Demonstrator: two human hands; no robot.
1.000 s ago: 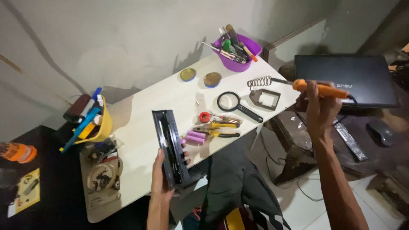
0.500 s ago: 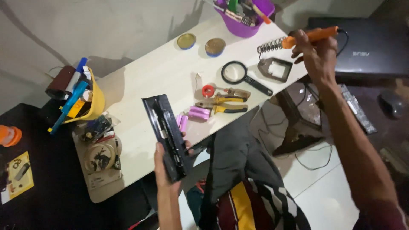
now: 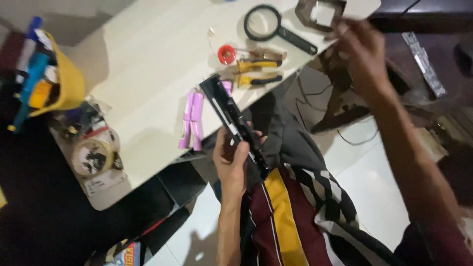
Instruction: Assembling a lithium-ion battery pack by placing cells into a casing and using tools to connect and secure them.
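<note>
The left hand (image 3: 230, 160) is closed around the near end of a long, flat black plastic battery case (image 3: 234, 123), fingers wrapped over its edge, holding it tilted so that its far end reaches over the near edge of the pale rectangular tabletop (image 3: 148, 74) while the gripped end hangs out above the lap. Just left of the case's far end, a cluster of pink cylindrical battery cells (image 3: 192, 120) lies on the table, and one more pink cell peeks out close against the case on its right side. The right hand (image 3: 359, 51) is raised at the far right, near the table's corner; it is blurred, and whether its fingers are curled on anything cannot be told. Just beyond it sits a dark metal stand with a square opening (image 3: 320, 12). Left of that lies a black round magnifying glass with a straight handle (image 3: 273, 27), and nearer than it a pair of yellow-handled pliers (image 3: 256, 71) beside a small red spool (image 3: 226, 54). At the left end of the table a yellow tub holding blue-handled tools (image 3: 69, 81) stands, with a roll of tape (image 3: 91, 157) nearer and below it. Under the hands a dark garment striped in maroon, yellow and white (image 3: 290, 212) covers the lap.
</note>
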